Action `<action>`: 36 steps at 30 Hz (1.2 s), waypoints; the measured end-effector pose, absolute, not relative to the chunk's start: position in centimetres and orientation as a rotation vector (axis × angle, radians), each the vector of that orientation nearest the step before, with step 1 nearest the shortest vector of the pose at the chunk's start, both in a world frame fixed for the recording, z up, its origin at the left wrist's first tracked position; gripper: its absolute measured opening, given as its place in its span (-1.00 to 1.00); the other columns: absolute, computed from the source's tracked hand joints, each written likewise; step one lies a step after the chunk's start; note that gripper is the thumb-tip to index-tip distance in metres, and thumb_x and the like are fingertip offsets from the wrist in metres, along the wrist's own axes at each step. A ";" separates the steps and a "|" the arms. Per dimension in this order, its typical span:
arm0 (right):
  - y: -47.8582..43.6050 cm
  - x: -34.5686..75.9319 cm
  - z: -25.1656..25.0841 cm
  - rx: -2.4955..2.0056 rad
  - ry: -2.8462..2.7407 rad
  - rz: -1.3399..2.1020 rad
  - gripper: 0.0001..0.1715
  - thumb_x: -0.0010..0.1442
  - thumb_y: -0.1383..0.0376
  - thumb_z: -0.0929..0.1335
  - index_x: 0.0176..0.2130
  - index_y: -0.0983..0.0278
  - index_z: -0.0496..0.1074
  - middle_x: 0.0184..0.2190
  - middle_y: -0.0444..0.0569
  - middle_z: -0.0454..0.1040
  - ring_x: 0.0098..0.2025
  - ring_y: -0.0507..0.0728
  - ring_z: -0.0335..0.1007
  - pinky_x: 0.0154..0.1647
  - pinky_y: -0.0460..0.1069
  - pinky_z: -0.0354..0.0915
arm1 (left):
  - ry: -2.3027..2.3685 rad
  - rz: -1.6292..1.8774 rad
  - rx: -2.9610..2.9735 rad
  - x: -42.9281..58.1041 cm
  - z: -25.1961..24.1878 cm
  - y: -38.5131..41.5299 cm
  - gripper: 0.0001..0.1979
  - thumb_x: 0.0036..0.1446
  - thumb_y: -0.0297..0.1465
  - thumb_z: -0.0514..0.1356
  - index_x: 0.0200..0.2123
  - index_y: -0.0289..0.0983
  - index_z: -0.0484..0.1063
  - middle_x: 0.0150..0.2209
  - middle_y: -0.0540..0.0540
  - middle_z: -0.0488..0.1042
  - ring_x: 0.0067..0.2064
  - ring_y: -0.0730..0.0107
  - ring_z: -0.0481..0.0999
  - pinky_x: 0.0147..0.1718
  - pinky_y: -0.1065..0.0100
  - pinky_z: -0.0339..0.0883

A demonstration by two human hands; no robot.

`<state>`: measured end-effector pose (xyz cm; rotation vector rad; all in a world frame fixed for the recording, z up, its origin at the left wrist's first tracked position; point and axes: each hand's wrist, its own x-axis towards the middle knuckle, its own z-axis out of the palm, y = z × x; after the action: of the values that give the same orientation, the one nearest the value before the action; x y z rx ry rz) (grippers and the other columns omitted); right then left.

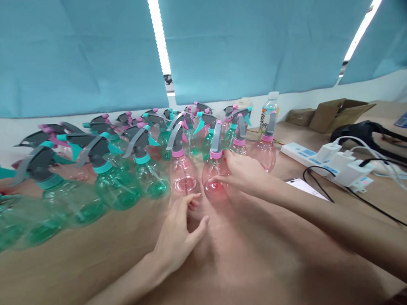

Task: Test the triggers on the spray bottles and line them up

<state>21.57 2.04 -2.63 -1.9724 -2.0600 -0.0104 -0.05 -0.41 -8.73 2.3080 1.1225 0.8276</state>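
My right hand (242, 172) is around the side of a pink spray bottle (211, 173), its thumb in front of the body and its fingers partly hidden behind. The bottle stands upright, with a pink collar and a grey trigger head. My left hand (176, 230) is over the table in front of another pink spray bottle (184, 171), fingers bent and thumb apart, holding nothing. To the left of that bottle stands a green spray bottle (152, 178) with a turquoise collar. On the right, a further pink spray bottle (266, 154) is partly covered by my right hand.
Rows of green and pink spray bottles fill the table's left and back. A labelled clear bottle (269, 111) stands behind. To the right are a power strip (308, 157) with chargers and cables, a phone (306, 188), a cardboard box (333, 113) and a black strap-like object (354, 132).
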 end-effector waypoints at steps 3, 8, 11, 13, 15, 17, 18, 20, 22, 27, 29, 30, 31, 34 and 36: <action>2.9 20.9 -2.2 -2.029 -2.053 -0.012 -0.43 0.19 -0.02 0.40 -0.04 0.34 0.27 -0.13 0.24 0.53 -0.13 0.39 0.52 -0.34 0.07 0.32 | 1.070 0.808 2.375 -0.3 -9.2 -0.3 -0.65 0.21 -0.33 0.12 0.06 -0.16 0.22 -0.19 -0.09 0.42 -0.20 0.21 0.47 -0.20 0.14 0.40; 4.0 20.4 -1.8 -2.048 -2.067 0.002 -0.49 0.23 0.03 0.39 -0.03 0.34 0.28 -0.13 0.22 0.55 -0.12 0.37 0.52 -0.28 0.09 0.34 | 1.026 0.799 2.392 -0.2 -9.4 -0.4 -0.66 0.21 -0.36 0.12 0.06 -0.16 0.22 -0.19 -0.08 0.42 -0.18 0.20 0.48 -0.19 0.15 0.39; 4.5 20.6 -1.9 -2.043 -2.068 0.009 -0.48 0.23 0.04 0.39 -0.02 0.37 0.29 -0.14 0.24 0.55 -0.13 0.38 0.52 -0.28 0.11 0.34 | 1.011 0.795 2.382 -0.3 -9.4 -0.4 -0.66 0.21 -0.37 0.12 0.06 -0.16 0.22 -0.17 -0.09 0.44 -0.15 0.20 0.49 -0.17 0.14 0.40; 4.8 20.6 -2.1 -2.035 -2.063 0.011 -0.49 0.24 0.06 0.38 -0.02 0.38 0.29 -0.14 0.24 0.55 -0.13 0.38 0.52 -0.28 0.11 0.35 | 1.001 0.799 2.374 -0.2 -9.4 -0.4 -0.66 0.21 -0.37 0.13 0.06 -0.16 0.23 -0.17 -0.09 0.45 -0.15 0.20 0.49 -0.17 0.14 0.42; 5.0 20.7 -2.3 -2.026 -2.056 0.014 -0.49 0.25 0.06 0.37 -0.01 0.39 0.29 -0.13 0.25 0.54 -0.12 0.39 0.51 -0.27 0.12 0.35 | 0.995 0.809 2.371 -0.2 -9.5 -0.4 -0.65 0.20 -0.37 0.13 0.06 -0.16 0.24 -0.18 -0.08 0.46 -0.18 0.21 0.51 -0.19 0.15 0.43; 5.1 20.6 -2.6 -2.016 -2.045 0.019 -0.45 0.24 0.04 0.37 0.01 0.40 0.29 -0.12 0.27 0.53 -0.12 0.41 0.51 -0.26 0.14 0.35 | 0.998 0.810 2.371 -0.2 -9.5 -0.4 -0.65 0.19 -0.36 0.14 0.05 -0.16 0.25 -0.18 -0.09 0.47 -0.19 0.21 0.51 -0.20 0.15 0.44; 5.1 20.6 -2.6 -2.010 -2.038 0.023 -0.42 0.23 0.03 0.37 0.02 0.41 0.29 -0.12 0.28 0.53 -0.12 0.41 0.51 -0.26 0.14 0.35 | 1.000 0.803 2.371 -0.2 -9.5 -0.4 -0.65 0.19 -0.36 0.14 0.05 -0.17 0.25 -0.18 -0.10 0.47 -0.20 0.20 0.51 -0.21 0.15 0.44; 4.8 20.6 -2.8 -1.993 -2.021 0.032 -0.35 0.21 0.00 0.38 0.06 0.43 0.28 -0.08 0.30 0.51 -0.11 0.43 0.50 -0.25 0.16 0.35 | 1.006 0.778 2.369 -0.2 -9.5 -0.4 -0.66 0.20 -0.37 0.14 0.05 -0.17 0.25 -0.17 -0.11 0.47 -0.19 0.20 0.50 -0.19 0.14 0.44; 4.2 20.9 -2.7 -1.960 -2.006 0.043 -0.30 0.19 -0.01 0.39 0.10 0.42 0.26 -0.03 0.30 0.49 -0.09 0.42 0.49 -0.24 0.15 0.35 | 1.008 0.762 2.364 -0.2 -9.4 -0.4 -0.67 0.21 -0.38 0.13 0.05 -0.17 0.25 -0.17 -0.11 0.46 -0.17 0.21 0.50 -0.18 0.13 0.43; 1.7 23.5 -2.0 -1.859 -1.947 0.065 -0.54 0.24 0.03 0.35 -0.01 0.28 0.40 -0.06 0.11 0.54 -0.07 0.31 0.49 -0.18 0.09 0.33 | 1.033 0.755 2.313 0.0 -9.0 -0.2 -0.72 0.23 -0.38 0.11 0.01 -0.18 0.27 -0.15 -0.11 0.47 -0.18 0.23 0.50 -0.18 0.13 0.44; 1.0 25.3 -1.7 -1.851 -1.886 0.064 -0.65 0.27 0.05 0.32 -0.12 0.24 0.45 -0.15 0.03 0.58 -0.14 0.25 0.51 -0.21 0.07 0.33 | 1.046 0.736 2.283 0.0 -8.9 -0.1 -0.74 0.24 -0.39 0.11 0.00 -0.18 0.28 -0.15 -0.10 0.48 -0.20 0.25 0.51 -0.18 0.15 0.44; 0.8 26.2 -1.6 -1.854 -1.848 0.056 -0.66 0.27 0.04 0.32 -0.15 0.24 0.46 -0.17 0.01 0.59 -0.16 0.25 0.51 -0.22 0.06 0.32 | 1.050 0.727 2.274 0.1 -8.8 0.0 -0.74 0.24 -0.40 0.10 0.00 -0.18 0.28 -0.15 -0.10 0.48 -0.19 0.26 0.52 -0.18 0.15 0.44; 0.8 27.0 -1.6 -1.862 -1.806 0.046 -0.65 0.27 0.04 0.31 -0.16 0.25 0.47 -0.17 0.02 0.59 -0.15 0.25 0.51 -0.20 0.07 0.32 | 1.055 0.723 2.271 0.1 -8.8 0.0 -0.75 0.25 -0.40 0.09 0.01 -0.18 0.27 -0.15 -0.10 0.47 -0.19 0.26 0.52 -0.17 0.15 0.43; 1.6 28.7 -2.1 -1.884 -1.694 0.023 -0.57 0.24 0.03 0.33 -0.08 0.31 0.44 -0.12 0.11 0.56 -0.11 0.31 0.50 -0.17 0.11 0.32 | 1.069 0.715 2.274 0.2 -8.8 0.1 -0.75 0.26 -0.39 0.08 0.01 -0.18 0.26 -0.15 -0.10 0.45 -0.21 0.27 0.52 -0.20 0.17 0.42; 2.4 29.0 -2.5 -1.887 -1.656 0.022 -0.46 0.20 -0.01 0.36 -0.01 0.34 0.40 -0.07 0.17 0.53 -0.06 0.36 0.48 -0.15 0.14 0.32 | 1.073 0.705 2.263 0.3 -8.9 0.2 -0.76 0.27 -0.37 0.08 0.00 -0.17 0.26 -0.16 -0.08 0.45 -0.23 0.29 0.52 -0.24 0.20 0.42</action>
<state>29.02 2.44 -2.54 -1.8875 -1.6557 0.0218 0.29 0.15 -8.86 2.2626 1.0734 0.7048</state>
